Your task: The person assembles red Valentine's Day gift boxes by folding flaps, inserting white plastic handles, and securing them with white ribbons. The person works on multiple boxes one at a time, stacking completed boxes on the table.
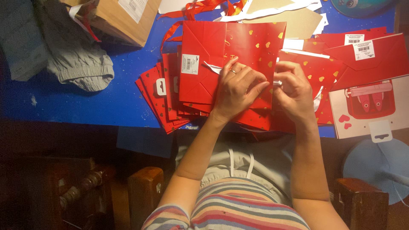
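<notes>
A flat red gift bag (230,55) with gold hearts is pressed on a blue table (85,98) by the left hand (236,89), fingers curled nearly closed. At its 3 o'clock, a small white piece (277,83) is pinched by the right hand (294,91). More red bags (164,93) are stacked at 9 o'clock; bare tabletop is left beyond them.

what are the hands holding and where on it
Both the left hand and right hand pinch the top red gift bag at its near edge, around a white ribbon bit.
</notes>
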